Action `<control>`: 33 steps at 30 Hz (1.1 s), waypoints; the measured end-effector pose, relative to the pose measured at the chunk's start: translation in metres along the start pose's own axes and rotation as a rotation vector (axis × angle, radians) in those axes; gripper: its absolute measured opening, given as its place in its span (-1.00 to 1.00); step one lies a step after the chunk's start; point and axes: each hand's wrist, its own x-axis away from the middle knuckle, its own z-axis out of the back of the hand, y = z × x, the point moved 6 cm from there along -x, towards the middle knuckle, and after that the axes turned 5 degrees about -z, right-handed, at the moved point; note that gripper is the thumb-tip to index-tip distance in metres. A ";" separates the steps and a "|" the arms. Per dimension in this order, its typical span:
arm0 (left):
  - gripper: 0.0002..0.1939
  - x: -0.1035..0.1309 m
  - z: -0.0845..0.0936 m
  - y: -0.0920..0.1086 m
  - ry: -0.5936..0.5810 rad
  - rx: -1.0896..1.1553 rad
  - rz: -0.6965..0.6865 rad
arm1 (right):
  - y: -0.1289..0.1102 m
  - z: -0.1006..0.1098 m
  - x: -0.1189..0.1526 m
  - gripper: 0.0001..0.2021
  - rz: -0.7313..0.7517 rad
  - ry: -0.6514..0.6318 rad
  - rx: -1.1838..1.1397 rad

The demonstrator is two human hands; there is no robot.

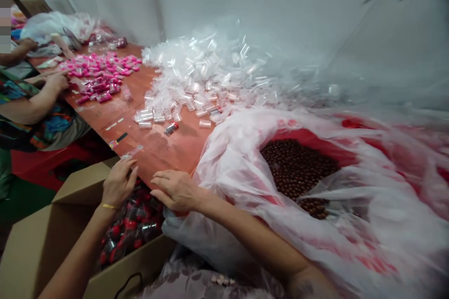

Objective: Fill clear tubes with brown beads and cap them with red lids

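Observation:
At the near edge of the reddish-brown table (168, 154), my left hand (119, 182) has its fingers stretched forward and its thumb apart, with nothing seen in it. A small clear wrapper or strip (132, 152) lies just beyond its fingertips. My right hand (177, 190) is beside it, fingers extended over the table edge and thumb apart, also holding nothing visible. Below both hands, an open cardboard box (140, 259) contains many small clear containers with red caps (130, 225). One dark-filled container with a red end (171, 128) lies on the table ahead.
Clear plastic tubes (199, 79) are heaped along the wall. At right, a plastic-lined bag (231, 149) holds dark brown round beads or balls (298, 168). Pink capped pieces (101, 70) are piled at the left, near another person's hand (56, 81). A black-ended strip (119, 140) lies near the edge.

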 end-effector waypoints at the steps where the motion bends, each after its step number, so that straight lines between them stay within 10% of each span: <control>1: -0.62 -0.031 -0.011 0.012 -0.005 0.013 -0.060 | 0.007 0.013 0.006 -0.69 -0.045 0.023 0.007; 5: -0.53 -0.133 -0.071 0.049 -0.069 0.045 -0.214 | 0.017 0.058 0.039 -0.76 -0.166 0.170 -0.036; 9: -0.66 -0.162 -0.111 0.061 -0.212 0.018 -0.244 | 0.008 0.093 0.081 -0.79 -0.243 0.273 -0.083; 12: -0.67 -0.126 -0.098 0.056 -0.217 -0.022 -0.309 | 0.003 0.120 0.114 -0.81 -0.340 0.332 -0.135; 19: -0.80 0.041 -0.004 0.025 -0.126 -0.039 -0.483 | 0.017 0.194 0.170 -0.80 -0.521 0.424 -0.035; 22: -0.81 0.068 0.016 0.014 -0.112 -0.101 -0.435 | 0.038 0.224 0.172 -0.81 -0.576 0.426 0.088; 27: -0.71 -0.008 -0.006 0.041 -0.107 0.130 -0.111 | 0.113 0.275 0.156 -0.71 -0.764 0.445 0.322; 33: -0.31 -0.157 -0.112 0.124 -0.442 0.488 0.259 | 0.258 0.322 0.148 -0.51 -1.194 0.307 0.274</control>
